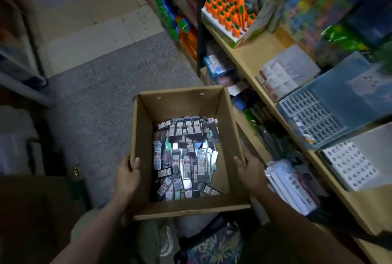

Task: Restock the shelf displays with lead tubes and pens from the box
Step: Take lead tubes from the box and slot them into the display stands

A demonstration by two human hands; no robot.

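Note:
An open cardboard box (186,102) is held in front of me above the grey floor. Its bottom is covered with a heap of small lead tubes (186,153) in grey, black and pastel cases with white labels. My left hand (127,173) grips the box's left wall, thumb hooked over the rim. My right hand (248,171) grips the right wall the same way. To the right runs a wooden shelf (250,55) with display trays: a clear divided tray (284,72), a grey slotted tray (314,115) and a white holed tray (350,166).
A display of orange carrot-shaped items (231,13) stands at the shelf's far end. Lower shelves on the right hold packed stationery (292,185). A dark post (200,19) rises beside the shelf. A flattened carton (84,9) lies on the floor ahead, with a rack at the left.

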